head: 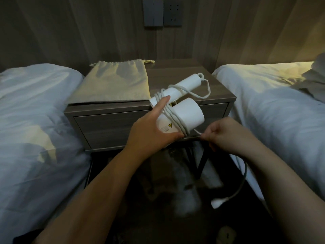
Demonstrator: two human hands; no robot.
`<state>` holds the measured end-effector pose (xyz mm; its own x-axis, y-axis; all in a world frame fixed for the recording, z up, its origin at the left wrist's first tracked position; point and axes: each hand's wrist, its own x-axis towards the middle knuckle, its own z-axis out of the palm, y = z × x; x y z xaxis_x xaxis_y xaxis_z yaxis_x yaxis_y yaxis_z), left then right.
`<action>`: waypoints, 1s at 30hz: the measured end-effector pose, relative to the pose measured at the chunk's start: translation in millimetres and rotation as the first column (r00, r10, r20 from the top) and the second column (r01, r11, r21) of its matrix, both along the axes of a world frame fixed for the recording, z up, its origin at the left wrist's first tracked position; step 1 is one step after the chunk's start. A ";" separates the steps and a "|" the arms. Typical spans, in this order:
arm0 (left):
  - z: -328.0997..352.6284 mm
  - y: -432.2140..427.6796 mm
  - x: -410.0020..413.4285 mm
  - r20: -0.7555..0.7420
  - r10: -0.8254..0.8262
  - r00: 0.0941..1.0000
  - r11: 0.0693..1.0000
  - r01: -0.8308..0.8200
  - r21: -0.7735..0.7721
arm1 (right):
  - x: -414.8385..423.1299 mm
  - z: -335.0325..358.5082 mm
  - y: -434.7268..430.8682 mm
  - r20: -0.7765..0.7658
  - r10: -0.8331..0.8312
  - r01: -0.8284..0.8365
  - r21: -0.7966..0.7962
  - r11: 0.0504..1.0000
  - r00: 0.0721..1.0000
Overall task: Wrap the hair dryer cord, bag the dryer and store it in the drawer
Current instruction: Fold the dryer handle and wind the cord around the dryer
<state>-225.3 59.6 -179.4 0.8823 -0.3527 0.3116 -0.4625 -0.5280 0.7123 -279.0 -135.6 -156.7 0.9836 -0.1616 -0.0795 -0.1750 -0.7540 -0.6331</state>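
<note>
My left hand [151, 131] holds the white hair dryer [189, 114] in the air in front of the nightstand, fingers round its barrel over the wound cord. Several turns of white cord [173, 117] circle the dryer where the handle folds against the body. My right hand [226, 133] pinches the loose cord just right of the dryer. The rest of the cord hangs down to the plug [219, 202] near the floor. A beige drawstring bag [112, 83] lies flat on the nightstand's left half. The drawer [109, 129] below the top is closed.
The wooden nightstand [218, 93] stands between two beds with white covers, one bed [35, 120] on the left and another bed [274, 110] on the right. A switch and wall socket [162, 12] sit on the panelled wall behind. The floor below is dark.
</note>
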 end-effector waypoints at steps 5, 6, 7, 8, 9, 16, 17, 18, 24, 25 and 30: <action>-1.5 -2.6 -0.8 -0.015 0.003 1.000 1.000 -0.003 -0.012 | -3.0 -5.8 13.9 0.071 0.103 -0.092 -0.139 0.986 0.992; -0.9 -2.7 -1.2 0.010 0.010 1.000 1.000 -0.010 0.006 | -2.6 -6.1 14.6 0.086 0.097 -0.084 -0.138 0.987 0.992; -0.2 -2.8 -1.6 0.044 0.019 0.999 0.999 -0.020 0.033 | -2.0 -6.4 15.2 0.093 0.092 -0.079 -0.137 0.987 0.991; 0.4 -3.0 -2.2 0.085 0.027 0.996 0.997 -0.033 0.072 | -1.9 -6.1 16.4 0.091 0.093 -0.080 -0.139 0.987 0.991; 0.4 -3.2 -2.2 0.129 0.036 0.991 0.991 -0.052 0.120 | -1.8 -6.1 17.7 0.077 0.105 -0.093 -0.145 0.985 0.992; -12.9 9.1 12.2 0.331 0.046 0.943 0.885 -0.193 0.424 | -9.6 13.1 17.1 -0.013 0.215 -0.215 -0.139 0.967 0.977; -14.9 10.2 13.3 0.329 0.031 0.944 0.877 -0.184 0.445 | -11.5 16.3 14.5 -0.026 0.248 -0.249 -0.113 0.962 0.968; -16.8 10.6 14.3 0.319 0.011 0.948 0.870 -0.166 0.463 | -13.2 19.1 11.9 -0.040 0.288 -0.291 -0.086 0.953 0.957; -21.3 4.1 13.8 0.257 -0.167 0.952 0.809 -0.017 0.588 | -8.5 15.5 -0.4 0.191 0.298 -0.262 -0.192 0.946 0.935; -22.3 3.0 13.2 0.253 -0.199 0.947 0.795 0.006 0.607 | -6.6 13.8 -1.5 0.258 0.246 -0.201 -0.189 0.961 0.934; -28.8 -0.2 11.2 0.246 -0.317 0.916 0.769 0.096 0.632 | 0.3 9.7 -9.0 0.430 -0.066 0.105 -0.069 0.992 0.900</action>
<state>-214.1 59.4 -208.2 0.6526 -0.7241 0.2230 -0.7521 -0.6547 0.0752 -278.7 -144.6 -147.0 0.9021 -0.2333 0.3630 0.0304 -0.8047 -0.5929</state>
